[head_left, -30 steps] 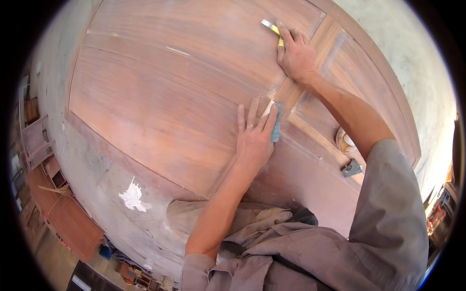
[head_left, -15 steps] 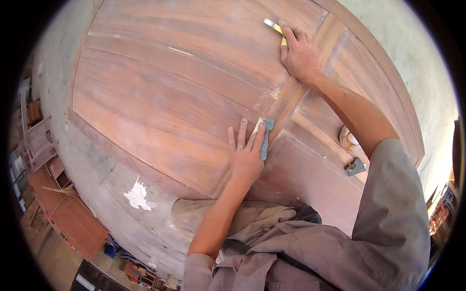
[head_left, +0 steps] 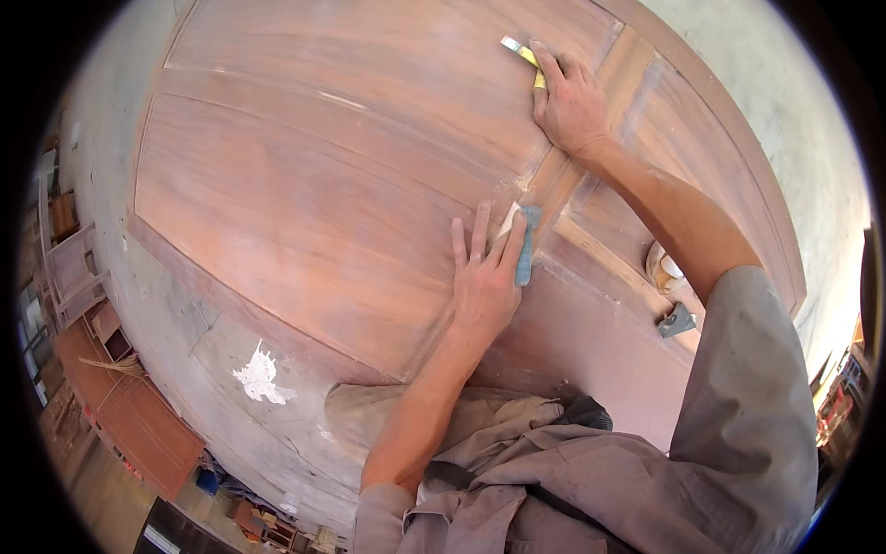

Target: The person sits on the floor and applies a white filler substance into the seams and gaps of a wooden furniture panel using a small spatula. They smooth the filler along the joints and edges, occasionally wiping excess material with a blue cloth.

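A large brown wooden panel (head_left: 277, 240) with framed sections lies in front of me. My left hand (head_left: 486, 288) rests on it with fingers stretched out, pressing a folded piece of blue-grey sandpaper (head_left: 526, 263) with a pale backing under the index-finger side. The sandpaper lies next to the middle rail, close to a patch of pale filler (head_left: 524, 180). Farther off to the right, my right hand (head_left: 574, 106) leans on the panel. Its fingers are closed on a slim yellow tool (head_left: 523, 51) with a flat, pale end; its exact kind is unclear.
A small round container (head_left: 661, 268) and a crumpled scrap of sandpaper (head_left: 676, 320) lie on the panel by my right arm. The grey floor (head_left: 203, 323) bears a white splash (head_left: 263, 374). Reddish-brown wooden furniture (head_left: 138, 406) stands at the left.
My left hand and the sandpaper have slid a short way to the right and away from me across the panel. The right hand keeps its place with the yellow tool.
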`<state>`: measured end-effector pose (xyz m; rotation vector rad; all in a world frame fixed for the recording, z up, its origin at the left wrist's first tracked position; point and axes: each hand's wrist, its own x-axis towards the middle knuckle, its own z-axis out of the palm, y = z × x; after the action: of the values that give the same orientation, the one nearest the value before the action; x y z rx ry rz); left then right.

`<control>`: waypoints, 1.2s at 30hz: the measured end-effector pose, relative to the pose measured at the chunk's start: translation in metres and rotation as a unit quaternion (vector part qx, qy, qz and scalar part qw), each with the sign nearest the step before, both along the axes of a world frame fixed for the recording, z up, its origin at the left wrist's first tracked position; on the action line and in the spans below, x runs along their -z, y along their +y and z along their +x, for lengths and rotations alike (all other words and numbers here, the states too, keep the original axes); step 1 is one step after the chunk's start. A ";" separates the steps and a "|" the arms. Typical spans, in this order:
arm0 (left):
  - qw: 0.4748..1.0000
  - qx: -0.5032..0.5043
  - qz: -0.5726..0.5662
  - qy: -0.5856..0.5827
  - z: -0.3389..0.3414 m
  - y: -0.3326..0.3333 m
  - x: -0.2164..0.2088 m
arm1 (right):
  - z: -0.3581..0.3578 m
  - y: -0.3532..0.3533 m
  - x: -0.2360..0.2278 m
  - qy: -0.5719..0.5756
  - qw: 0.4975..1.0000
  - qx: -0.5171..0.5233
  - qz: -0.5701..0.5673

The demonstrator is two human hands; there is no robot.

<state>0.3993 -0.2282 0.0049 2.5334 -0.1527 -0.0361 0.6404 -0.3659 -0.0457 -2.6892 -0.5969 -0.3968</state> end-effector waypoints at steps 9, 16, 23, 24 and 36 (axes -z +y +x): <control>0.999 0.003 0.043 -0.026 0.004 -0.002 -0.006 | 0.011 -0.008 -0.002 -0.020 1.000 -0.003 0.006; 0.998 -0.003 0.071 -0.002 -0.025 0.025 0.008 | 0.009 -0.005 -0.002 0.012 1.000 -0.004 0.008; 0.929 -0.348 0.116 0.056 -0.208 0.091 -0.083 | 0.008 0.000 -0.006 -0.003 1.000 -0.006 0.002; 0.922 -0.371 0.102 0.040 -0.220 0.101 -0.084 | 0.008 -0.005 -0.006 -0.006 1.000 -0.011 -0.008; 0.768 -0.617 0.051 0.163 -0.451 0.208 -0.023 | -0.189 -0.043 -0.069 0.246 0.967 -0.053 -0.036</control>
<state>-0.0513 -0.0202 0.0277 2.1849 1.6599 0.0398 0.4514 -0.4085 0.0230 -2.6565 -0.6031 0.3222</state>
